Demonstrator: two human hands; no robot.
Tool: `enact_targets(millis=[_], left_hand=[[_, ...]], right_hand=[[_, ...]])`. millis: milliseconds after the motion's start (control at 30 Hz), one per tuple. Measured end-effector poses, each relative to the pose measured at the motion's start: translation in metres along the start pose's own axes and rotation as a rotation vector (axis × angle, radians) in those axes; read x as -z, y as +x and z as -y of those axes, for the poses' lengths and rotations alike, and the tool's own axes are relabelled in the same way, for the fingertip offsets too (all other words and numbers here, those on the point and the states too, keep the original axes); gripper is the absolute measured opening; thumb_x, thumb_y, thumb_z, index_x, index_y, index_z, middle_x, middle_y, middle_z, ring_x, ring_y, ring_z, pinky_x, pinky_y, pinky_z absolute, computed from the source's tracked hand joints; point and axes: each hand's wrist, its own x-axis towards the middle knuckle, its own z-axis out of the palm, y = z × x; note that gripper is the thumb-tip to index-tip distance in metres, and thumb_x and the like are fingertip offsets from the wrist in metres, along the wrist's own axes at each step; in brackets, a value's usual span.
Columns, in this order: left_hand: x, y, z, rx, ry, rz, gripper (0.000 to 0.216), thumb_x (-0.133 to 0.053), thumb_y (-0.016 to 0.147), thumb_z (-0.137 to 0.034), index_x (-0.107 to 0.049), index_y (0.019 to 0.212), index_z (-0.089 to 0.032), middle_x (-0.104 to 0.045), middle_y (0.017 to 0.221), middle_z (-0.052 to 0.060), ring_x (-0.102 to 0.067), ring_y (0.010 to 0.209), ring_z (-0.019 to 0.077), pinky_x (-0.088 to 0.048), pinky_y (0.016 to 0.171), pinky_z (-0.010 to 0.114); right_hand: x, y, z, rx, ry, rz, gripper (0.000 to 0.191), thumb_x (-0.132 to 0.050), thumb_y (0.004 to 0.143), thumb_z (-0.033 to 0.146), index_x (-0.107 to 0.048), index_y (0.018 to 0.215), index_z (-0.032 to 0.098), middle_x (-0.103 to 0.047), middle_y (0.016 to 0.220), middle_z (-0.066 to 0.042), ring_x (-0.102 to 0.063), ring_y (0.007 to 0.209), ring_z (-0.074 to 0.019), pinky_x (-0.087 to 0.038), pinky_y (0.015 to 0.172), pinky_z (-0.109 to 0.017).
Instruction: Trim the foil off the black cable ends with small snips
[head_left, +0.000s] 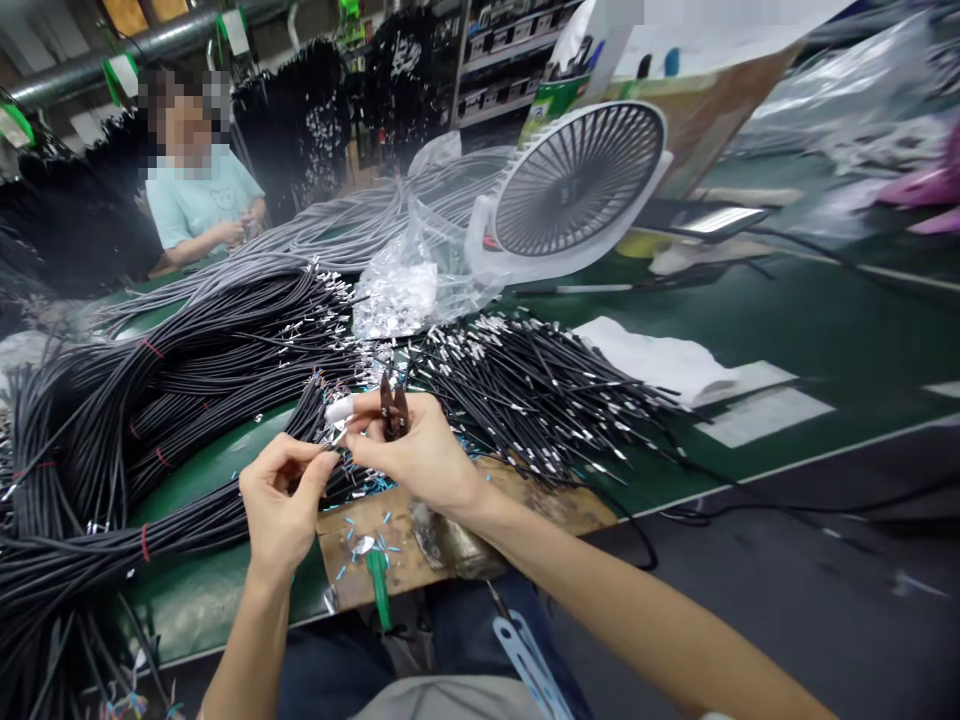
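My left hand [281, 495] pinches the end of a black cable in front of me, its thumb pressed against the fingers. Close against it, my right hand [424, 450] has dark-jawed cutting pliers [393, 408] in its palm, jaws pointing up. White wrapping [340, 410] covers a right fingertip, and the right fingers meet the cable end at the left thumb. Exactly what the right fingertips pinch is too small to make out. Behind the hands lies a bundle of black cables [300, 415] with stripped, coloured wire ends.
Black cable bundles [187, 370] cover the left of the green table [810, 330]. Short black cables [525, 390] are heaped right of the hands. A white fan [577, 190] and a clear plastic bag [405, 290] stand behind. A green-handled tool [379, 590] lies on the board [341, 575]. A person [202, 195] sits across.
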Motion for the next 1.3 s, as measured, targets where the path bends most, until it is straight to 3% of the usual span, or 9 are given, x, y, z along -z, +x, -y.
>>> enact_targets(millis=[133,200,300,433,600,767,900,1100,1300], left_hand=[[-0.01,-0.002,0.0,-0.248,0.339,-0.261,0.012,-0.064,0.076,-0.017,-0.06,0.065,-0.016,-0.051,0.059,-0.004,-0.045,0.053,0.0076,-0.035,0.049,0.019],[-0.012,-0.001,-0.001,-0.308,0.48,-0.316,0.013,-0.064,0.076,-0.015,-0.06,0.064,-0.016,-0.048,0.058,-0.004,-0.041,0.05,0.0067,-0.033,0.049,0.019],[-0.008,0.001,0.0,-0.251,0.398,-0.23,0.012,-0.064,0.077,-0.018,-0.061,0.065,-0.016,-0.052,0.059,-0.003,-0.045,0.051,0.0076,-0.035,0.048,0.019],[0.001,0.002,0.002,-0.113,0.218,-0.04,0.014,-0.062,0.079,-0.023,-0.063,0.067,-0.017,-0.059,0.061,-0.002,-0.053,0.055,0.0096,-0.04,0.05,0.019],[0.004,0.003,0.003,0.005,0.162,0.015,0.017,-0.061,0.078,-0.028,-0.067,0.067,-0.016,-0.063,0.061,0.0,-0.055,0.056,0.0109,-0.043,0.052,0.02],[0.003,0.003,0.003,0.186,0.091,0.063,0.024,-0.063,0.076,-0.033,-0.069,0.092,-0.015,-0.063,0.064,0.0,-0.054,0.054,0.01,-0.042,0.051,0.019],[0.005,0.004,-0.001,0.245,0.018,0.202,0.022,-0.064,0.074,-0.032,-0.067,0.065,-0.013,-0.061,0.057,0.001,-0.051,0.05,0.0099,-0.04,0.047,0.02],[-0.003,-0.004,-0.001,-0.006,0.053,0.008,0.02,-0.065,0.074,-0.024,-0.056,0.059,-0.015,-0.051,0.056,-0.003,-0.046,0.051,0.008,-0.034,0.047,0.019],[-0.019,-0.012,0.004,-0.273,0.519,-0.202,0.016,-0.055,0.082,-0.016,-0.057,0.066,-0.016,-0.049,0.06,-0.002,-0.045,0.054,0.0091,-0.032,0.05,0.022]], right_hand=[[0.0,-0.004,-0.002,0.002,-0.036,-0.009,0.03,-0.052,0.054,0.013,-0.073,0.075,0.012,-0.047,0.05,0.005,-0.027,0.042,-0.003,-0.024,0.04,-0.019],[0.001,-0.005,-0.005,0.044,-0.12,-0.045,0.03,-0.053,0.056,0.013,-0.074,0.077,0.012,-0.047,0.05,0.004,-0.029,0.043,-0.0041,-0.024,0.041,-0.019],[0.005,-0.004,-0.01,0.094,-0.191,-0.115,0.033,-0.057,0.063,0.017,-0.074,0.091,0.011,-0.062,0.06,0.0,-0.032,0.044,-0.005,-0.028,0.041,-0.02],[0.01,-0.002,-0.013,0.071,-0.139,-0.028,0.045,-0.064,0.067,0.026,-0.068,0.108,0.009,-0.073,0.082,-0.009,-0.038,0.042,-0.0057,-0.035,0.039,-0.022],[0.009,-0.006,-0.018,0.161,-0.169,-0.028,0.036,-0.064,0.071,0.023,-0.07,0.104,0.01,-0.074,0.08,-0.008,-0.064,0.061,-0.0157,-0.053,0.055,-0.029],[0.01,-0.009,-0.02,0.217,-0.274,-0.034,0.031,-0.06,0.073,0.019,-0.071,0.101,0.012,-0.075,0.082,-0.008,-0.07,0.071,-0.0197,-0.057,0.069,-0.033],[0.009,-0.008,-0.019,0.189,-0.245,-0.037,0.027,-0.059,0.07,0.019,-0.071,0.094,0.012,-0.074,0.083,-0.009,-0.07,0.07,-0.0188,-0.057,0.069,-0.032],[0.006,-0.003,-0.01,0.021,-0.099,-0.01,0.019,-0.064,0.058,0.019,-0.068,0.075,0.012,-0.065,0.057,0.0,-0.053,0.045,-0.008,-0.045,0.044,-0.02],[0.002,-0.012,-0.01,0.181,-0.272,-0.117,0.025,-0.056,0.059,0.015,-0.071,0.078,0.013,-0.067,0.061,-0.002,-0.051,0.044,-0.0081,-0.043,0.042,-0.02]])
